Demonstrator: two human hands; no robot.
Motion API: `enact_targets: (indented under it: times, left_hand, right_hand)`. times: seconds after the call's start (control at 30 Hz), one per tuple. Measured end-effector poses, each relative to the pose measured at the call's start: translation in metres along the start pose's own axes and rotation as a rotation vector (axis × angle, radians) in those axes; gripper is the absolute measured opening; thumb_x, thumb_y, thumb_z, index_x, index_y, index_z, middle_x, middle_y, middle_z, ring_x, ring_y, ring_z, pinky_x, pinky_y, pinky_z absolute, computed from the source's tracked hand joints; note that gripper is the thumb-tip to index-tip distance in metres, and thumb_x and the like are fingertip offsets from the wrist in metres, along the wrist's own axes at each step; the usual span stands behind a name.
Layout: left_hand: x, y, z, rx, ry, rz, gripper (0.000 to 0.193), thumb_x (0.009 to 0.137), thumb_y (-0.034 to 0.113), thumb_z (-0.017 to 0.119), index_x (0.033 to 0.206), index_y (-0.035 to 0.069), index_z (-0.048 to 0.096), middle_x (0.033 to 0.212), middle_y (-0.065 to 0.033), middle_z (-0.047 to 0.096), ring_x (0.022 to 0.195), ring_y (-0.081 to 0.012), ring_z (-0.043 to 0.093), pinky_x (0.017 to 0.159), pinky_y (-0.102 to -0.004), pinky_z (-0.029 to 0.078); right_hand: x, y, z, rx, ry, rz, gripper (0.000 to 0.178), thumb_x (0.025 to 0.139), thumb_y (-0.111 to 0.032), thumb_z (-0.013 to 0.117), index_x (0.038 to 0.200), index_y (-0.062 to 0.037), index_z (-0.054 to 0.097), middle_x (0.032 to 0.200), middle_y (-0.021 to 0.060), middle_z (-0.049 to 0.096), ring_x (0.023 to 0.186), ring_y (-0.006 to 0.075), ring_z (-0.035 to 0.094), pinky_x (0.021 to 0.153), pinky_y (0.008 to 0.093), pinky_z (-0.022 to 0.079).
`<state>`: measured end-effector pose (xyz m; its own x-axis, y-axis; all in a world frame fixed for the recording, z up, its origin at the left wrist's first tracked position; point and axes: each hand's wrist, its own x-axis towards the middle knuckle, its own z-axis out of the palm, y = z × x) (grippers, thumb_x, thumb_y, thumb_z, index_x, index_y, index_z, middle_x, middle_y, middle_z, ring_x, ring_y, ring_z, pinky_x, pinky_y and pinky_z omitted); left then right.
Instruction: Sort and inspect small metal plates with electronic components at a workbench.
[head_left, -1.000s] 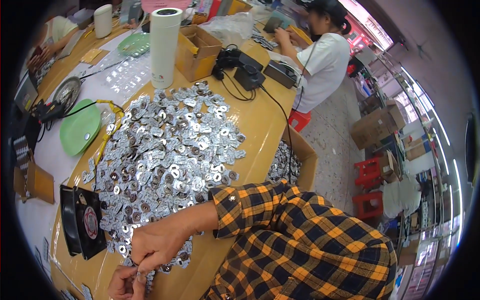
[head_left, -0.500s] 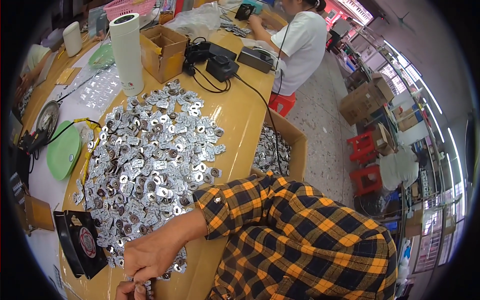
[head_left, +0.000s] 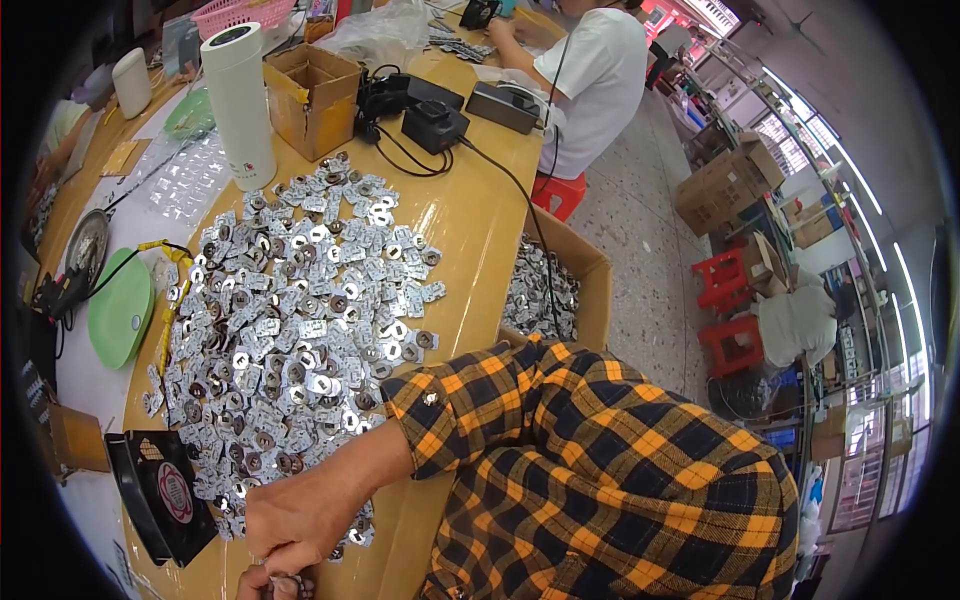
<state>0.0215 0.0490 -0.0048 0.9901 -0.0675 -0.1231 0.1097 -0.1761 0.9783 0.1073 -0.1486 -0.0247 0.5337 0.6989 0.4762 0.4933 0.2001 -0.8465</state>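
Note:
A wide heap of small silvery metal parts (head_left: 300, 320), each with a round disc and a flat plate, covers the near part of the table. At the heap's near edge my right hand (head_left: 290, 520) is closed, with its fingertips turned down against the left hand. My left hand (head_left: 253, 582), mostly cut off by the lower edge, has its fingers pinched together. A bit of a small metal part (head_left: 304, 584) shows at the left hand's fingertips. Whatever the right fingers grip is hidden. A black square fan (head_left: 165, 500) stands on the table just left of my hands.
Past the heap stand a white bottle (head_left: 240, 110), an open cardboard box (head_left: 312, 105) and black power adapters (head_left: 435, 125). A green plate (head_left: 120, 310) lies left. Beside the table's right edge, a carton (head_left: 595, 290) holds more metal parts. A person in white (head_left: 600, 90) sits far right.
The view has shifted slightly. My hands stay together at the heap's near edge; less of the metal piece between them shows now.

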Motion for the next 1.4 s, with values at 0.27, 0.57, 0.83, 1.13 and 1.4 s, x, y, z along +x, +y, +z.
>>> enact_targets:
  times: [0.27,0.57,0.83,1.13,1.4]
  left_hand:
    - [-0.002,0.018,0.009,-0.370,0.015,-0.106,0.011,0.089,0.010,0.062,0.094,0.000,0.062,0.081,-0.0072,0.062,0.060,-0.0081,0.049,0.051,-0.0197,0.038]
    - [-0.018,0.007,0.015,0.036,0.264,0.115,0.014,0.089,0.007,0.060,0.096,-0.004,0.061,0.084,-0.0071,0.061,0.071,-0.0117,0.056,0.063,-0.0225,0.044]
    - [0.013,0.016,0.013,0.269,0.213,0.459,0.023,0.075,-0.009,0.065,0.097,-0.002,0.065,0.076,-0.0123,0.063,0.059,-0.0204,0.059,0.053,-0.0281,0.045]
    - [0.002,0.012,0.008,0.316,0.234,0.480,0.023,0.076,-0.010,0.065,0.098,-0.004,0.064,0.081,-0.0126,0.065,0.067,-0.0189,0.062,0.058,-0.0254,0.047]
    - [0.007,-0.002,0.015,0.402,0.449,0.620,0.024,0.073,-0.011,0.065,0.096,-0.003,0.063,0.075,-0.0121,0.060,0.055,-0.0204,0.058,0.047,-0.0281,0.043]
  right_hand:
    - [0.005,-0.022,0.006,1.020,0.136,0.672,0.033,0.088,-0.017,0.056,0.064,0.0057,0.055,0.050,0.0081,0.053,0.032,0.0122,0.048,0.027,0.0252,0.038]
    - [0.007,-0.008,0.020,0.229,0.219,0.382,0.027,0.085,-0.016,0.056,0.064,0.0019,0.050,0.050,0.0099,0.050,0.044,0.0158,0.050,0.044,0.0326,0.039]
    - [0.016,-0.042,-0.013,0.256,0.152,0.829,0.024,0.096,-0.014,0.051,0.076,-0.0015,0.056,0.052,0.0004,0.052,0.038,0.0050,0.046,0.036,0.0198,0.035]
    - [0.009,-0.035,-0.001,0.370,0.182,0.784,0.023,0.097,-0.017,0.053,0.081,-0.0015,0.059,0.055,-0.0008,0.053,0.039,0.0022,0.043,0.036,0.0175,0.031]
    - [0.008,-0.038,0.001,0.300,0.037,0.750,0.021,0.095,-0.013,0.054,0.079,-0.0011,0.060,0.055,-0.0005,0.053,0.042,0.0031,0.046,0.038,0.0197,0.033]
